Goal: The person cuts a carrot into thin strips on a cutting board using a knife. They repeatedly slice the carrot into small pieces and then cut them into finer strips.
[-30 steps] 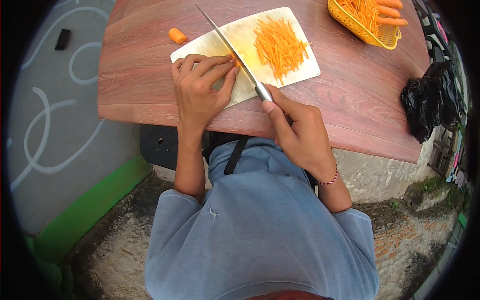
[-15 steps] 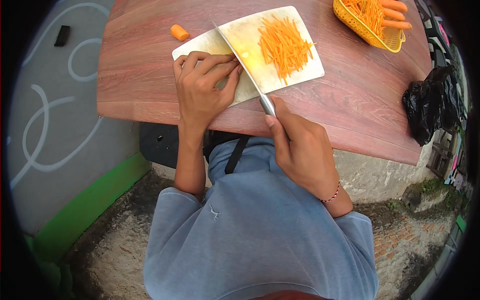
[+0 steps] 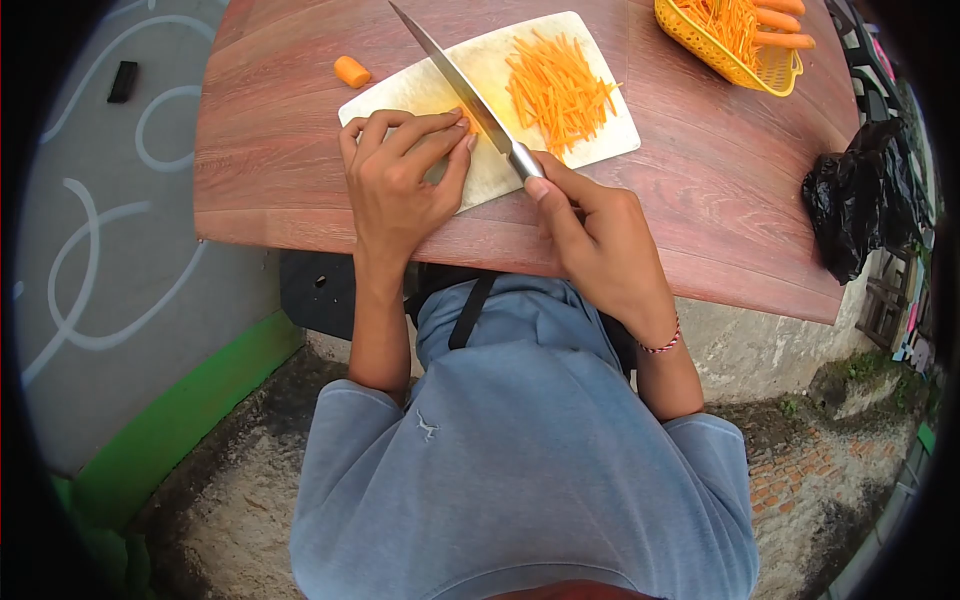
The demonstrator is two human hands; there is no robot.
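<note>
Cut carrot strips [image 3: 562, 95] lie heaped on the board [image 3: 618, 138], the left hand [image 3: 400, 180] pins a carrot piece [image 3: 471, 123] under its fingers, the right hand [image 3: 612, 240] grips the knife [image 3: 457, 82], and the table [image 3: 280, 165]'s carrot chunk [image 3: 351, 71] is unsliced.

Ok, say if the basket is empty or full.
The basket is partly full: shreds and carrots lie in it, but bare mesh shows at one end.

Beyond the blue-grey cloth shirt [image 3: 520, 450], the bare left hand [image 3: 402, 178] arches, palm down; the bare right hand [image 3: 605, 240] grips closed.
</note>
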